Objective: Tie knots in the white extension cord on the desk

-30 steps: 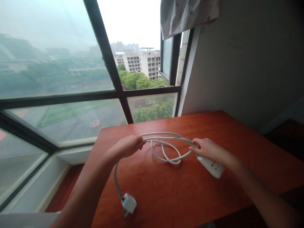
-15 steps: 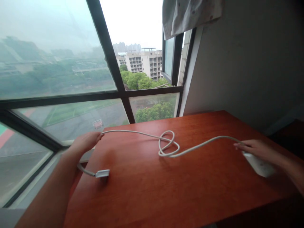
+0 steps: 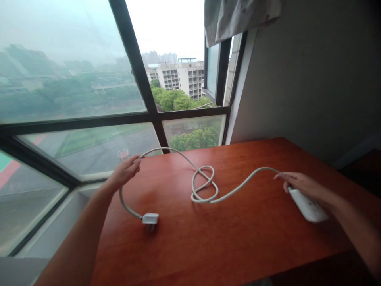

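Note:
A white power cord point(image 3: 205, 186) lies across the red-brown wooden table point(image 3: 226, 242) with a loose knot-like loop in its middle. My left hand point(image 3: 126, 171) pinches the cord near its left end, raised above the table's left edge. From there the cord curves down to a white plug point(image 3: 150, 218) resting on the table. My right hand point(image 3: 300, 184) is closed on the white power strip point(image 3: 308, 205) at the cord's right end, which rests on the table.
A large window with dark frames point(image 3: 139, 83) runs behind and left of the table. A grey wall point(image 3: 306, 75) stands at the right. Cloth point(image 3: 238, 16) hangs at the top. The table's left edge drops to a sill and floor.
Both hands first pulled apart, stretching the coiled cord out. Since then they have come slightly inward, slackening the cord, and the plug has slid rightward on the table.

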Tool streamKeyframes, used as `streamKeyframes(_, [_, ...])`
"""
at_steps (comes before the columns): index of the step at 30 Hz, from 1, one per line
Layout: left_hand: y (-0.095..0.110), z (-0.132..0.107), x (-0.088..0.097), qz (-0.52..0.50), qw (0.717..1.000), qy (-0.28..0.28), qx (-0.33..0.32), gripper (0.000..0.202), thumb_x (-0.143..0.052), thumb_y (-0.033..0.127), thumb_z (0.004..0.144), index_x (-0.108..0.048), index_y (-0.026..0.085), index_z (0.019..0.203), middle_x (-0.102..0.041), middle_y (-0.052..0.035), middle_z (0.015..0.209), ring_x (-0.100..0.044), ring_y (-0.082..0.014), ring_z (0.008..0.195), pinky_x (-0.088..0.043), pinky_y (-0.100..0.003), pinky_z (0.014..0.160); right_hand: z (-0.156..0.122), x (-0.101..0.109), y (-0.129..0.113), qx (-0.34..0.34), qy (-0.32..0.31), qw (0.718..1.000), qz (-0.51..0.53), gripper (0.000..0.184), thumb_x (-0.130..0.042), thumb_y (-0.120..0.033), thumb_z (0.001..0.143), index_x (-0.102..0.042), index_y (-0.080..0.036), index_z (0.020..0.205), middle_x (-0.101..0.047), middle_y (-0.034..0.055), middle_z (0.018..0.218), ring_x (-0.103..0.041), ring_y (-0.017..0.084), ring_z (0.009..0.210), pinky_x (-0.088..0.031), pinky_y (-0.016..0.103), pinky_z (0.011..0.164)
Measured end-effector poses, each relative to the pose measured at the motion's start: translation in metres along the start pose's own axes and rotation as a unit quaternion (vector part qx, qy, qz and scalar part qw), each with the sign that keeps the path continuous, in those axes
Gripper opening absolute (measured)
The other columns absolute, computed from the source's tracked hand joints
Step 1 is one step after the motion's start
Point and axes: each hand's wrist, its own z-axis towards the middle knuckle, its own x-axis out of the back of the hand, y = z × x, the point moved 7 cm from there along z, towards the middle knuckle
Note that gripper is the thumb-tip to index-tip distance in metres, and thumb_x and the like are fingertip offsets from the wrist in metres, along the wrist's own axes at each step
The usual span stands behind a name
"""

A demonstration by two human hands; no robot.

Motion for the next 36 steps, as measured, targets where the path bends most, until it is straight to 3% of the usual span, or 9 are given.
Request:
streamKeyframes(5, [0.045,-0.016,-0.032,-0.241,0.968,-0.070,0.006,0.056,-0.061,0.038,0.079,-0.047,0.020,0.130,-0.047,0.0052,0.061,-0.028,-0.0052,0.042,-0.020,-0.015,0.040,0.006,-0.047,-0.040,-0.023,-0.103,0.987,0.122,0.055,-0.053,-0.065,0.082,-0.065,-0.017,0.107,-0.063,0.0017,0.060,-0.050,0.014,0.046,-0.036,0.025,0.043])
streamKeyframes(10, [0.078,-0.028,-0.050,-0.233,0.967,-0.102,-0.019,0.046,-0.059,0.041,0.082,-0.054,0.018,0.122,-0.046,0.0037,0.062,-0.029,-0.0057,0.043,-0.018,-0.016,0.039,0.007,-0.072,-0.084,0.057,-0.103,0.989,0.093,0.054,-0.049,-0.063,0.086,-0.065,-0.015,0.105,-0.061,0.0001,0.059,-0.050,0.014,0.050,-0.035,0.025,0.047])
streamKeyframes(16, [0.124,-0.033,-0.056,0.089,0.981,-0.076,-0.154,0.038,-0.048,0.039,0.088,-0.064,0.017,0.115,-0.057,-0.0017,0.065,-0.051,-0.0144,0.059,-0.037,-0.022,0.053,0.000,-0.065,-0.151,0.207,0.007,0.978,-0.010,0.048,-0.042,-0.059,0.092,-0.068,-0.019,0.092,-0.064,0.0023,0.066,-0.056,0.016,0.060,-0.039,0.027,0.059])
streamKeyframes(19, [0.159,-0.041,-0.059,0.320,0.920,-0.007,-0.227,0.030,-0.047,0.031,0.091,-0.067,0.024,0.112,-0.066,-0.0058,0.082,-0.058,-0.0194,0.075,-0.041,-0.026,0.062,-0.004,-0.059,-0.191,0.311,0.076,0.945,-0.066,0.045,-0.041,-0.054,0.095,-0.067,-0.019,0.084,-0.065,0.0040,0.072,-0.059,0.018,0.067,-0.041,0.029,0.065])
streamKeyframes(22, [0.199,-0.058,-0.069,0.421,0.848,0.045,-0.317,0.025,-0.048,0.028,0.092,-0.072,0.024,0.100,-0.065,-0.0109,0.099,-0.058,-0.0246,0.094,-0.043,-0.030,0.068,-0.011,-0.053,-0.227,0.407,0.171,0.888,-0.132,0.039,-0.047,-0.049,0.094,-0.070,-0.020,0.084,-0.063,0.0074,0.084,-0.058,0.022,0.081,-0.043,0.032,0.074])
streamKeyframes(26, [0.217,-0.064,-0.078,0.499,0.816,0.074,-0.283,0.030,-0.044,0.028,0.095,-0.071,0.021,0.085,-0.065,-0.0099,0.075,-0.063,-0.0258,0.076,-0.041,-0.032,0.061,-0.013,-0.053,-0.253,0.417,0.249,0.846,-0.219,0.031,-0.051,-0.042,0.094,-0.074,-0.021,0.093,-0.063,0.0067,0.076,-0.057,0.023,0.080,-0.041,0.032,0.070])
streamKeyframes(29, [0.216,-0.063,-0.085,0.510,0.812,0.058,-0.278,0.030,-0.042,0.029,0.095,-0.069,0.020,0.087,-0.065,-0.0073,0.064,-0.063,-0.0244,0.060,-0.035,-0.029,0.054,-0.012,-0.055,-0.263,0.394,0.262,0.856,-0.208,0.028,-0.052,-0.038,0.093,-0.074,-0.021,0.098,-0.069,0.0061,0.077,-0.061,0.021,0.075,-0.041,0.030,0.066])
streamKeyframes(32, [0.214,-0.063,-0.090,0.452,0.838,0.037,-0.304,0.026,-0.045,0.029,0.092,-0.070,0.020,0.091,-0.067,-0.0062,0.063,-0.064,-0.0221,0.057,-0.032,-0.026,0.051,-0.008,-0.061,-0.270,0.372,0.249,0.884,-0.134,0.025,-0.054,-0.036,0.091,-0.074,-0.021,0.099,-0.073,0.0055,0.083,-0.065,0.020,0.071,-0.044,0.029,0.065])
streamKeyframes(36, [0.213,-0.063,-0.093,0.330,0.878,0.031,-0.346,0.023,-0.049,0.028,0.091,-0.069,0.020,0.100,-0.070,-0.0043,0.066,-0.064,-0.0176,0.055,-0.033,-0.024,0.051,0.001,-0.082,-0.275,0.336,0.147,0.930,-0.003,0.024,-0.059,-0.030,0.085,-0.073,-0.020,0.102,-0.075,0.0058,0.090,-0.069,0.021,0.079,-0.051,0.030,0.071])
